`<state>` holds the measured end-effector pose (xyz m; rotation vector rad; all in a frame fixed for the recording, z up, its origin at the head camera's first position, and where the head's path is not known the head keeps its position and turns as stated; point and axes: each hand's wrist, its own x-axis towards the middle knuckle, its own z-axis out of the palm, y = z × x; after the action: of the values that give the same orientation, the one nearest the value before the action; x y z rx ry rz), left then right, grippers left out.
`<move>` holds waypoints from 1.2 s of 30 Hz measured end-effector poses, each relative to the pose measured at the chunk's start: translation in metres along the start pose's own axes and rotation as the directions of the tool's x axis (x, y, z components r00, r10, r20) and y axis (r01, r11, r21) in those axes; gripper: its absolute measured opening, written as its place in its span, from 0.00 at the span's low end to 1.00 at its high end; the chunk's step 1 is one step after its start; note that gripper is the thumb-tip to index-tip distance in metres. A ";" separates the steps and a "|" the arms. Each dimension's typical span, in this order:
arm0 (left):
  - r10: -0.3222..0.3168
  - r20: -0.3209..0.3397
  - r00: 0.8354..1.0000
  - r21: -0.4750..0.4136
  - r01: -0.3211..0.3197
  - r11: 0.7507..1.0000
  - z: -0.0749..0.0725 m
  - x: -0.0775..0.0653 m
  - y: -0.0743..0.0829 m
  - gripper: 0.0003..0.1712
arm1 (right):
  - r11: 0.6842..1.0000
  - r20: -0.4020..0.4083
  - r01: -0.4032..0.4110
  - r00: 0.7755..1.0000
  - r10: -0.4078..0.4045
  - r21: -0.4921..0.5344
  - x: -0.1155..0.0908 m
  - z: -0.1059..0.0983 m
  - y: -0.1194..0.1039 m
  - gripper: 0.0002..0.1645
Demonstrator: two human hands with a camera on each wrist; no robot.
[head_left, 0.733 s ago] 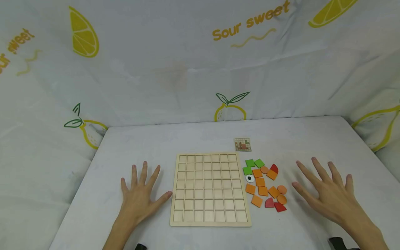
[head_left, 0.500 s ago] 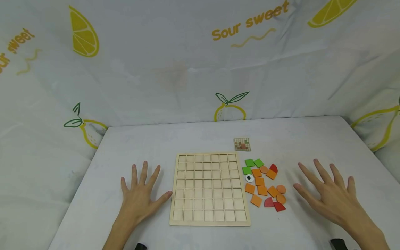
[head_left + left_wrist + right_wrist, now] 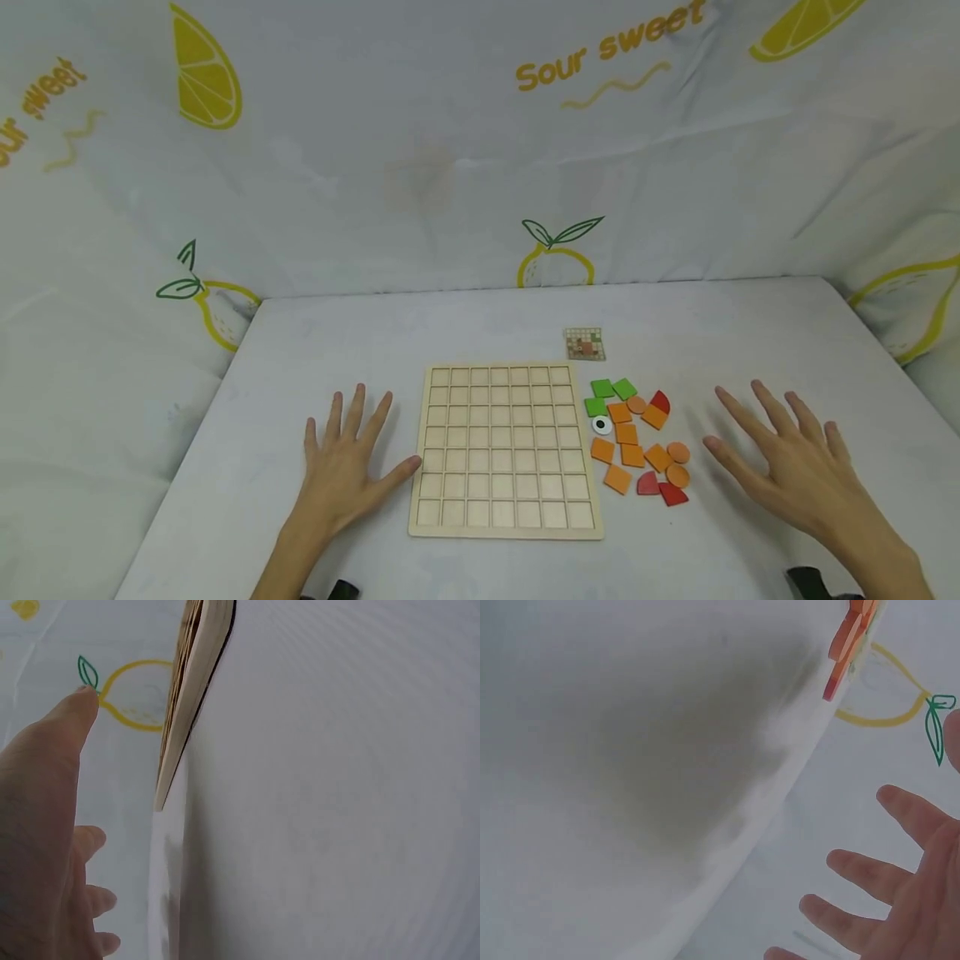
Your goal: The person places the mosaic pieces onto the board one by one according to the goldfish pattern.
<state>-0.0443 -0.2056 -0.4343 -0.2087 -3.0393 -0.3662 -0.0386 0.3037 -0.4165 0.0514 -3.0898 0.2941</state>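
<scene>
A square wooden grid board (image 3: 512,450) lies flat in the middle of the table. My left hand (image 3: 341,471), fingers spread, hovers at its left side, with the thumb tip by the board's left edge; whether they touch I cannot tell. To the right of the board lie loose flat pieces: orange squares (image 3: 626,433), orange discs (image 3: 677,476), green squares (image 3: 602,388), red quarter-round pieces (image 3: 673,494) and a white disc with a black dot (image 3: 602,425). Beyond these pieces, my right hand (image 3: 795,471) is spread above the table and holds nothing.
Behind the board's right corner lies a small card with a grid picture (image 3: 584,343). A white cloth (image 3: 480,575) covers the table. A white curtain with lemon prints (image 3: 337,183) hangs behind it and at the sides.
My left hand has shifted slightly to the right, its thumb nearer the board. The right hand stays almost in place, and the board and pieces lie as before. The head view has tilted a little.
</scene>
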 end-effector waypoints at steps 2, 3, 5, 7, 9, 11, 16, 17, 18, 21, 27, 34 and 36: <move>0.001 0.015 1.000 -0.069 0.000 0.998 0.002 0.000 0.003 0.55 | 1.000 -0.021 0.023 1.000 -0.023 0.004 0.002 0.000 -0.005 0.46; 0.001 0.026 1.000 -0.107 0.002 0.994 0.003 0.000 0.004 0.56 | 0.999 -0.032 0.034 0.999 -0.034 0.008 0.004 0.000 -0.008 0.45; 0.004 0.038 0.999 -0.184 0.003 0.983 0.006 0.001 0.008 0.57 | 0.999 -0.030 0.042 0.999 -0.041 0.027 0.007 -0.001 -0.016 0.44; 0.010 0.052 0.999 -0.239 0.003 0.971 0.010 0.001 0.011 0.59 | 0.996 -0.015 0.050 0.999 -0.050 0.068 0.010 -0.003 -0.026 0.44; 0.020 0.056 0.998 -0.278 -0.003 0.961 0.014 0.003 0.013 0.61 | 0.991 0.005 0.059 0.998 -0.060 0.120 0.014 -0.006 -0.036 0.42; 0.035 0.051 0.998 -0.301 -0.018 0.953 0.017 0.005 0.016 0.63 | 0.981 0.017 0.070 0.997 -0.074 0.180 0.018 -0.009 -0.047 0.40; 0.063 0.020 0.998 -0.322 -0.054 0.945 0.024 0.010 0.023 0.66 | 0.939 -0.022 0.150 0.988 -0.151 0.311 0.029 -0.015 -0.073 0.31; 0.065 0.017 0.998 -0.324 -0.056 0.945 0.026 0.012 0.024 0.67 | 0.927 -0.040 0.175 0.984 -0.171 0.331 0.032 -0.015 -0.076 0.30; 0.068 0.011 0.998 -0.323 -0.061 0.945 0.027 0.014 0.026 0.67 | 0.915 -0.060 0.202 0.979 -0.193 0.349 0.034 -0.015 -0.079 0.28; 0.073 0.000 0.997 -0.304 -0.070 0.950 0.031 0.019 0.031 0.68 | 0.877 -0.095 0.261 0.965 -0.244 0.403 0.041 -0.015 -0.087 0.27; 0.064 -0.009 0.998 -0.292 -0.064 0.954 0.034 0.025 0.036 0.68 | 0.848 -0.043 0.261 0.961 -0.272 0.461 0.053 -0.015 -0.100 0.25; 0.067 -0.005 0.998 -0.284 -0.065 0.957 0.035 0.025 0.038 0.66 | 0.830 0.038 0.214 0.962 -0.272 0.514 0.059 -0.019 -0.114 0.24; 0.069 -0.004 0.998 -0.280 -0.067 0.958 0.035 0.024 0.038 0.67 | 0.824 0.055 0.206 0.960 -0.275 0.528 0.060 -0.018 -0.117 0.25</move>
<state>-0.0649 -0.1575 -0.4576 -0.3293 -2.9640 -0.7917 -0.0935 0.1909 -0.3745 0.4906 -2.9694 1.1413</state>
